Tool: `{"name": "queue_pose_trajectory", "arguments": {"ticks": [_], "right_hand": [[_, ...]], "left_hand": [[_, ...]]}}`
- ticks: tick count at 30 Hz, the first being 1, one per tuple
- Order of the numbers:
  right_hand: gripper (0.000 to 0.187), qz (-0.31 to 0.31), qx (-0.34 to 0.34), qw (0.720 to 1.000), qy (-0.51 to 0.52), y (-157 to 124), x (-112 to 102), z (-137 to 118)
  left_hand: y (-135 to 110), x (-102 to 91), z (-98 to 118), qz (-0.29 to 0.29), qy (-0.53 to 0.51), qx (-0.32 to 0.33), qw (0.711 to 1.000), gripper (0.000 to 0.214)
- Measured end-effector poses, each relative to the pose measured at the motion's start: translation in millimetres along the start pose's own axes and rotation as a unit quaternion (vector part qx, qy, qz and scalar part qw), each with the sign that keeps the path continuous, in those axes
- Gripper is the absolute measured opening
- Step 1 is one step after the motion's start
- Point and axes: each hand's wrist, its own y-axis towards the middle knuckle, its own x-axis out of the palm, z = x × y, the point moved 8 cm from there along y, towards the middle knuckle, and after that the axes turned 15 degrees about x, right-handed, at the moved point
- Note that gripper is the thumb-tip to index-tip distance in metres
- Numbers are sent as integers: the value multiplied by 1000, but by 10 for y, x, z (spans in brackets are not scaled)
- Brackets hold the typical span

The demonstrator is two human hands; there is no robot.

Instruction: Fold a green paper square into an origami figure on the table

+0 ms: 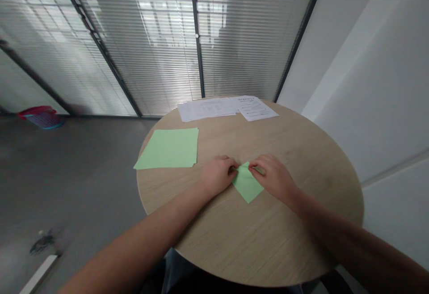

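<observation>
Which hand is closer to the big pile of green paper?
Left. The left hand is apart from the pile of green paper, to its right and a bit nearer the person. The right hand is farther right, touching the small green sheet.

Table (256,249) read as clock face, 12 farthest. Centre occupied by left hand (217,175), right hand (275,178) and small green sheet (248,186); passage barred by forearms (161,224) at 8 and 4. Green stack (170,149) noted at 10, white papers (209,110) at 12. Open surface noted at 2 and 6.
</observation>
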Motion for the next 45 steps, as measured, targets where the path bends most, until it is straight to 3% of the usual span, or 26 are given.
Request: {"name": "queue_pose_trajectory", "arguments": {"ticks": [7,15,23,28,34,38,41,45], "right_hand": [[14,-51,-62,997,6,-63,125,-26],[17,-78,-66,994,43,-98,171,-31],[17,-92,-65,991,70,-156,128,-49],[21,-142,-53,984,98,-52,33,53],[19,-190,-125,969,95,17,23,64],[19,-183,-158,967,76,-35,91,56],[20,-151,-186,969,53,-72,104,13],[19,-111,-212,971,16,-50,81,-93]], "left_hand": [[15,110,179,-48,59,120,990,23],[0,90,112,-3,-11,92,996,24],[2,139,136,-22,-14,113,993,28],[58,139,172,-82,-36,173,981,30],[235,93,139,-130,-121,251,951,30],[381,138,72,-123,-101,284,946,23],[481,154,29,-108,-28,309,944,21],[463,-10,68,-98,103,346,927,21]]}}
